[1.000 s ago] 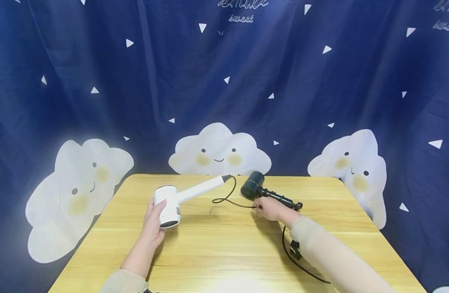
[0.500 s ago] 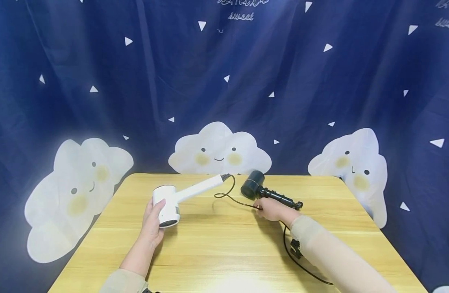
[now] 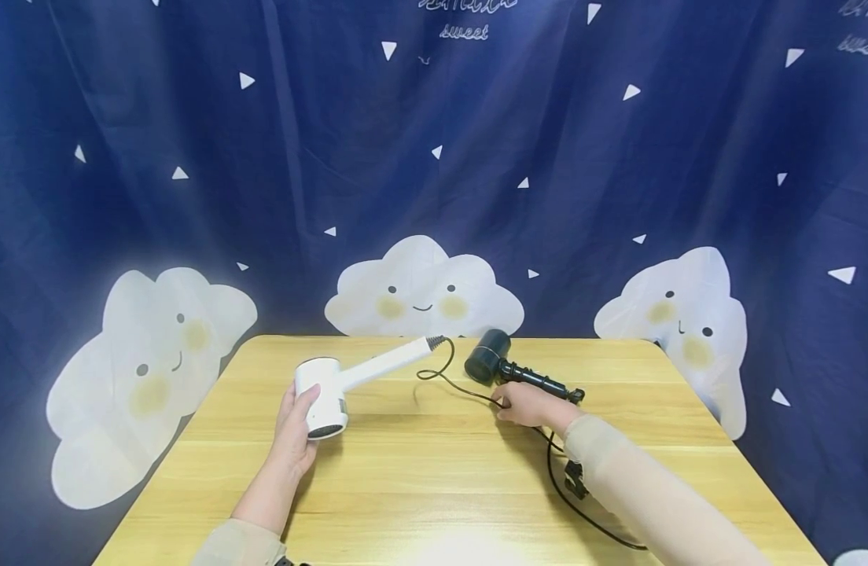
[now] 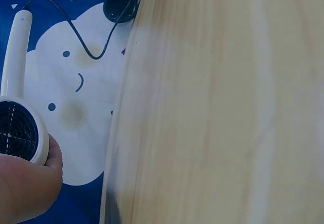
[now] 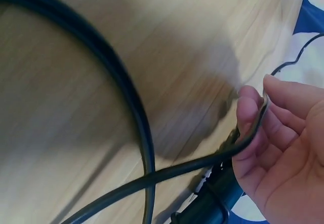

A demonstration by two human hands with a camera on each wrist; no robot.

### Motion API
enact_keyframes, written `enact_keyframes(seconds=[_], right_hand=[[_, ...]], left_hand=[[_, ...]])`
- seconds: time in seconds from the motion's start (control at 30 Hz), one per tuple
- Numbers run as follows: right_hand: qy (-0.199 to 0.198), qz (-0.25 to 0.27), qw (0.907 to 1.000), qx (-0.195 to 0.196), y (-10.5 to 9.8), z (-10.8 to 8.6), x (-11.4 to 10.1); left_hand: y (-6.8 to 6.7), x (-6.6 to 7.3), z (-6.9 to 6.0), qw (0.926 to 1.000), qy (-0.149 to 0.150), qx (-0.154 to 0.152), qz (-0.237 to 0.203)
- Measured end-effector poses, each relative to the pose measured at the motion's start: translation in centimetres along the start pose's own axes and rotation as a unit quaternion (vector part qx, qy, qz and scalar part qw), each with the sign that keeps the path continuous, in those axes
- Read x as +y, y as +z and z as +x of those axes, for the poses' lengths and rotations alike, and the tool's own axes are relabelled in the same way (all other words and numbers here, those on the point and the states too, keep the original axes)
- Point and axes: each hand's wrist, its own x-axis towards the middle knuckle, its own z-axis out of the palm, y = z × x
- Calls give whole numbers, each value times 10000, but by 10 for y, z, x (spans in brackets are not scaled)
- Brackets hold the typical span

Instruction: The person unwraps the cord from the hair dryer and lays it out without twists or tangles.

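Note:
My left hand [image 3: 297,428] grips the round head of a white hair dryer [image 3: 386,366], holding it up over the left half of the table. Its handle points up and to the right, and in the left wrist view its dark grille [image 4: 18,130] shows. From the handle's end a thin black cord [image 3: 448,383] runs to my right hand [image 3: 529,405]. There the fingers curl and pinch the cord [image 5: 255,125], as the right wrist view shows. Just behind that hand a black hair dryer [image 3: 489,358] lies with its handle toward the right.
The wooden table [image 3: 420,487] reaches back to a blue curtain [image 3: 434,118] with printed clouds. More cord loops along the table under the right forearm, and a black plug-like piece [image 3: 575,479] sits beside the right sleeve.
The right hand has shifted very slightly to the right, and more cord shows below it. The loop near the white dryer's handle has changed shape a little. The left hand stays still.

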Motion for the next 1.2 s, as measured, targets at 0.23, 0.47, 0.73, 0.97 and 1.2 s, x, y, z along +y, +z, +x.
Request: enact_keyframes(seconds=[0.23, 0.47, 0.73, 0.97, 1.2], right_hand=[[-53, 99, 9999, -86, -7, -9, 5], [-148, -285, 9995, 69, -11, -18, 18], [651, -401, 9960, 459, -7, -36, 30], [1627, -857, 9824, 317, -7, -46, 38], [1870, -789, 9782, 447, -9, -54, 45]], left_hand=[[1, 1, -1, 10000, -22, 31, -23], [0, 0, 0, 10000, -18, 61, -69], [0, 0, -4, 10000, 20, 40, 75], [-2, -1, -6, 10000, 28, 27, 41], [-2, 0, -6, 10000, -13, 54, -22]])
